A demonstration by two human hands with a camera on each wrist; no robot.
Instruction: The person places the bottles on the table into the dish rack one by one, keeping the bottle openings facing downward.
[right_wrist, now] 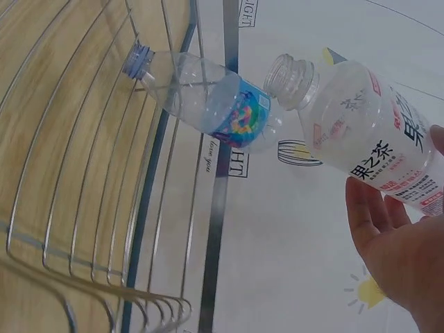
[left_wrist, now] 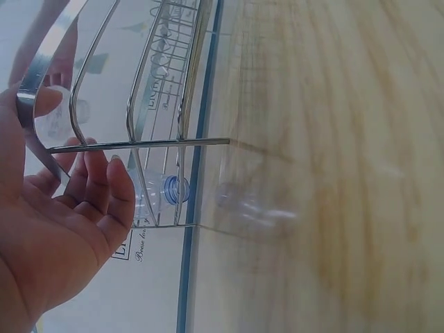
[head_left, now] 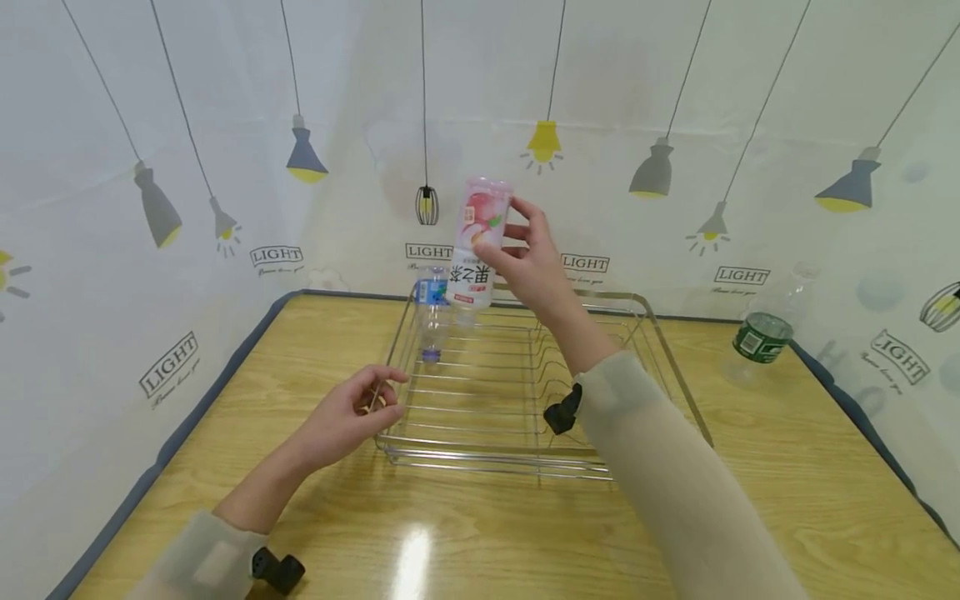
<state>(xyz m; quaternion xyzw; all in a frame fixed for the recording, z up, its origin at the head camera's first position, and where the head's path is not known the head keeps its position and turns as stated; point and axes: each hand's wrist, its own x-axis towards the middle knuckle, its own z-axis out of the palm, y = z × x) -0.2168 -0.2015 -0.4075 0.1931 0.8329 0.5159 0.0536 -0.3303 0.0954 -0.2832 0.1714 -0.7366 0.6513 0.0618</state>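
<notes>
My right hand grips a clear plastic drink bottle with a pink peach label. The bottle is neck down above the back of a metal wire rack. In the right wrist view its neck has no cap. My left hand is at the rack's left side, thumb and bent fingers around the flat metal rim. A second clear bottle, with a blue label and a purple-blue neck ring, stands neck down inside the rack's back left corner.
A clear bottle with a green label stands on the wooden table at the back right. Bent wire dividers run along the rack's middle. A white sheet printed with lamps encloses the table's back and sides.
</notes>
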